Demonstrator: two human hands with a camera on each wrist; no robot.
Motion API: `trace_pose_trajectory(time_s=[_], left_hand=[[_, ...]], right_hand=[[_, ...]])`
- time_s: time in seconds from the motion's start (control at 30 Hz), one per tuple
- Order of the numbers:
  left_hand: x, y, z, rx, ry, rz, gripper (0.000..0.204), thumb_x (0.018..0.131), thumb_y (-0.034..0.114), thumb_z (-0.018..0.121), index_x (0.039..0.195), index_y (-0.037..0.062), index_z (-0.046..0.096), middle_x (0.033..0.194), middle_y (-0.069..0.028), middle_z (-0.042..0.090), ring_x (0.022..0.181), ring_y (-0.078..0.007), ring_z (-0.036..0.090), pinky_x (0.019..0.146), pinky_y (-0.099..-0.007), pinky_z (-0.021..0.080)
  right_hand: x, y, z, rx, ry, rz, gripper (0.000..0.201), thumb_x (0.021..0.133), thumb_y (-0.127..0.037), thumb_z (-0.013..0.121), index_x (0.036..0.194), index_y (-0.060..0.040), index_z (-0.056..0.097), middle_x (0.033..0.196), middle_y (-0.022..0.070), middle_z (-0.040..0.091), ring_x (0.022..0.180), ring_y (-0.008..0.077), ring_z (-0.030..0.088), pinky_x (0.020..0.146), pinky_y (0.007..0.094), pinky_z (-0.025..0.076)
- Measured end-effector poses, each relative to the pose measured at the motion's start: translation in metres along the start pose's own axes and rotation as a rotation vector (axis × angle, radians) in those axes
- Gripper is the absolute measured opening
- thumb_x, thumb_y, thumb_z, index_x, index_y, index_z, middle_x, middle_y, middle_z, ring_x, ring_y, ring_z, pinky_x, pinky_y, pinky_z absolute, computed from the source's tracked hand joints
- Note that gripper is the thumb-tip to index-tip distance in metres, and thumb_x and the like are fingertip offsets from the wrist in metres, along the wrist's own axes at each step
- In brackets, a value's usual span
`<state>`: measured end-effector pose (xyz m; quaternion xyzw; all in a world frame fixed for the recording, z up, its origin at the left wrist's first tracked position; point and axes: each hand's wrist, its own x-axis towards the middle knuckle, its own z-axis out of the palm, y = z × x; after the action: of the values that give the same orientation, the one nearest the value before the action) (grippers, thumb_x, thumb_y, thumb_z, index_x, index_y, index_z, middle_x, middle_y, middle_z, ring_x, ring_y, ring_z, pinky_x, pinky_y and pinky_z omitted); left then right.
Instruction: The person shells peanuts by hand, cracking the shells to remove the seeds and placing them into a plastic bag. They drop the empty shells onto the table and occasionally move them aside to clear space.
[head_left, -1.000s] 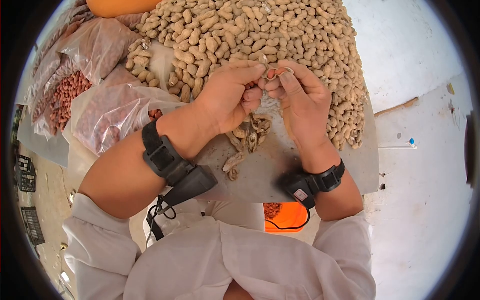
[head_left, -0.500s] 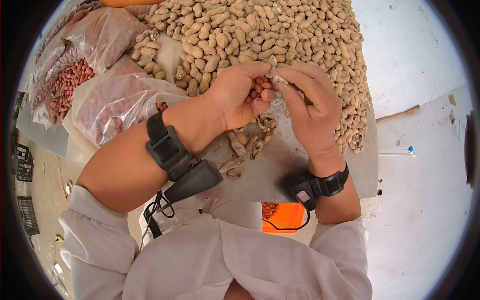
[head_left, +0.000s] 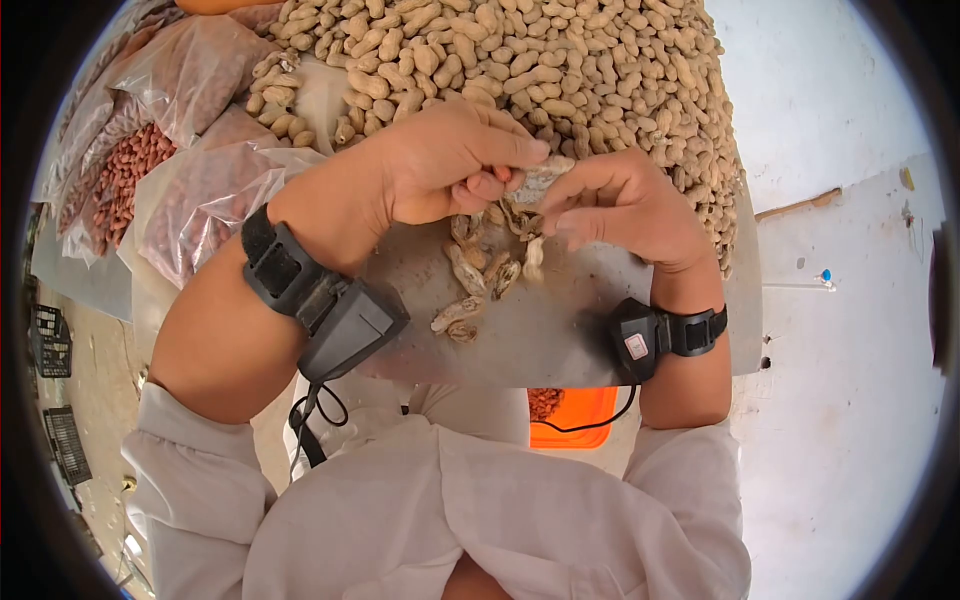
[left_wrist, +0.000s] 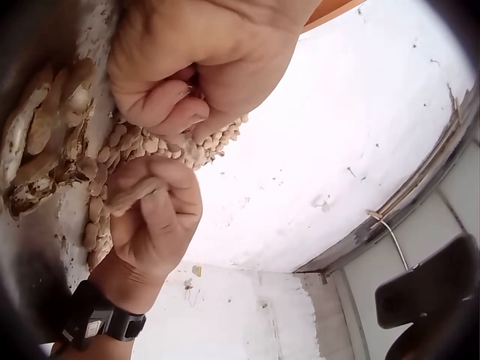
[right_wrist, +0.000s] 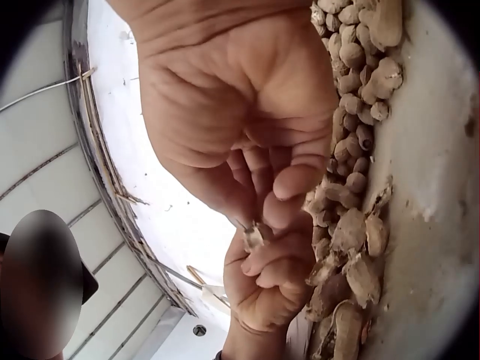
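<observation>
In the head view my left hand (head_left: 450,160) holds reddish peanut kernels (head_left: 503,174) in its curled fingers. A pale peanut shell piece (head_left: 556,166) sticks out at its thumb tip. My right hand (head_left: 630,208) is just to the right, thumb and fingers loosely bent. A blurred shell half (head_left: 533,259) hangs in the air below its fingertips. Broken shells (head_left: 465,268) lie on the grey tabletop (head_left: 560,340) beneath the hands. The right wrist view shows a shell bit (right_wrist: 255,237) between both hands' fingertips.
A large heap of unshelled peanuts (head_left: 620,70) covers the far side of the table. Clear plastic bags (head_left: 200,190) of red kernels (head_left: 130,180) stand at the left. An orange tub (head_left: 580,415) with reddish contents sits below the near edge. A white wall (head_left: 840,430) is at the right.
My hands, together at a shell a second ago, have drawn apart. The right hand has moved down and right, and a shell half has left its fingers. The left hand keeps the kernels.
</observation>
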<state>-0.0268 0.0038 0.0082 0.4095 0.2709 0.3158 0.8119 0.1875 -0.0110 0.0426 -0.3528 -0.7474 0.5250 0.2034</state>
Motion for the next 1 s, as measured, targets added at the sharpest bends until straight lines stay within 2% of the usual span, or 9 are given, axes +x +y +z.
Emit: trace_pose_trajectory(time_s=[0.07, 0.17, 0.27, 0.37, 0.47, 0.57, 0.67, 0.87, 1.0], left_hand=[[0.000, -0.002, 0.001, 0.142, 0.009, 0.000, 0.015, 0.083, 0.015, 0.064, 0.081, 0.0005, 0.060, 0.063, -0.0009, 0.051, 0.043, -0.0032, 0.034, 0.037, -0.0174, 0.023], [-0.003, -0.004, 0.007, 0.318, 0.045, 0.000, 0.018, 0.082, 0.015, 0.067, 0.086, -0.0020, 0.063, 0.062, 0.0001, 0.050, 0.045, -0.0035, 0.035, 0.038, -0.0181, 0.023], [-0.004, -0.005, 0.011, 0.406, 0.048, 0.023, 0.021, 0.082, 0.015, 0.067, 0.091, -0.0031, 0.063, 0.063, 0.0006, 0.050, 0.046, -0.0031, 0.035, 0.038, -0.0179, 0.023], [-0.005, -0.002, 0.014, 0.284, 0.100, 0.154, 0.021, 0.085, 0.016, 0.063, 0.095, -0.0031, 0.062, 0.064, 0.0009, 0.049, 0.047, -0.0020, 0.035, 0.039, -0.0163, 0.024], [-0.001, 0.002, 0.005, -0.050, 0.111, 0.312, 0.023, 0.089, 0.016, 0.058, 0.101, -0.0030, 0.060, 0.066, 0.0019, 0.047, 0.048, -0.0016, 0.035, 0.039, -0.0148, 0.025], [0.002, 0.006, -0.002, -0.330, 0.075, 0.357, 0.025, 0.091, 0.017, 0.053, 0.106, -0.0032, 0.056, 0.067, 0.0026, 0.045, 0.049, -0.0019, 0.035, 0.040, -0.0140, 0.026], [0.002, 0.006, -0.003, -0.445, 0.077, 0.363, 0.026, 0.092, 0.018, 0.052, 0.107, -0.0037, 0.054, 0.067, 0.0026, 0.044, 0.050, -0.0024, 0.036, 0.040, -0.0143, 0.027], [0.001, 0.007, 0.001, -0.403, 0.096, 0.363, 0.024, 0.090, 0.015, 0.054, 0.106, -0.0033, 0.055, 0.068, 0.0023, 0.045, 0.052, -0.0024, 0.038, 0.041, -0.0147, 0.029], [0.004, 0.003, 0.002, -0.298, 0.154, 0.381, 0.022, 0.088, 0.011, 0.056, 0.106, -0.0026, 0.056, 0.069, 0.0022, 0.047, 0.053, -0.0026, 0.039, 0.041, -0.0149, 0.029]], right_hand=[[-0.003, -0.001, -0.005, -0.049, 0.067, -0.011, 0.008, 0.077, -0.006, 0.063, 0.081, 0.0009, 0.065, 0.069, 0.0041, 0.062, 0.059, 0.0072, 0.054, 0.055, 0.0192, 0.042], [-0.001, 0.002, -0.012, -0.049, 0.289, 0.007, 0.009, 0.078, -0.005, 0.060, 0.082, 0.0011, 0.064, 0.066, 0.0012, 0.060, 0.059, 0.0068, 0.053, 0.055, 0.0206, 0.042], [0.016, 0.021, -0.002, -0.337, 0.453, -0.226, 0.013, 0.076, -0.004, 0.058, 0.087, 0.0000, 0.063, 0.072, 0.0037, 0.061, 0.065, 0.0115, 0.056, 0.059, 0.0231, 0.044], [0.024, 0.022, 0.002, -0.531, 0.268, -0.245, 0.024, 0.077, 0.001, 0.056, 0.101, -0.0006, 0.061, 0.103, 0.0080, 0.060, 0.088, 0.0137, 0.057, 0.076, 0.0245, 0.046], [0.028, 0.027, 0.007, -0.607, 0.222, -0.259, 0.029, 0.076, 0.001, 0.056, 0.105, -0.0027, 0.060, 0.114, 0.0106, 0.055, 0.095, 0.0194, 0.057, 0.079, 0.0277, 0.046], [0.031, 0.033, 0.008, -0.847, 0.216, -0.357, 0.030, 0.076, 0.001, 0.057, 0.105, -0.0052, 0.061, 0.114, 0.0107, 0.054, 0.096, 0.0252, 0.056, 0.082, 0.0312, 0.046], [0.033, 0.036, 0.010, -0.847, 0.242, -0.331, 0.029, 0.074, 0.001, 0.058, 0.103, -0.0060, 0.062, 0.109, 0.0108, 0.054, 0.097, 0.0284, 0.055, 0.084, 0.0335, 0.046], [0.035, 0.036, 0.010, -0.821, 0.318, -0.301, 0.014, 0.072, 0.002, 0.061, 0.085, -0.0018, 0.061, 0.094, 0.0082, 0.058, 0.084, 0.0238, 0.058, 0.074, 0.0294, 0.047], [0.036, 0.034, 0.012, -0.796, 0.383, -0.260, 0.013, 0.071, 0.004, 0.063, 0.082, -0.0014, 0.059, 0.084, 0.0066, 0.059, 0.074, 0.0178, 0.059, 0.066, 0.0255, 0.047]])
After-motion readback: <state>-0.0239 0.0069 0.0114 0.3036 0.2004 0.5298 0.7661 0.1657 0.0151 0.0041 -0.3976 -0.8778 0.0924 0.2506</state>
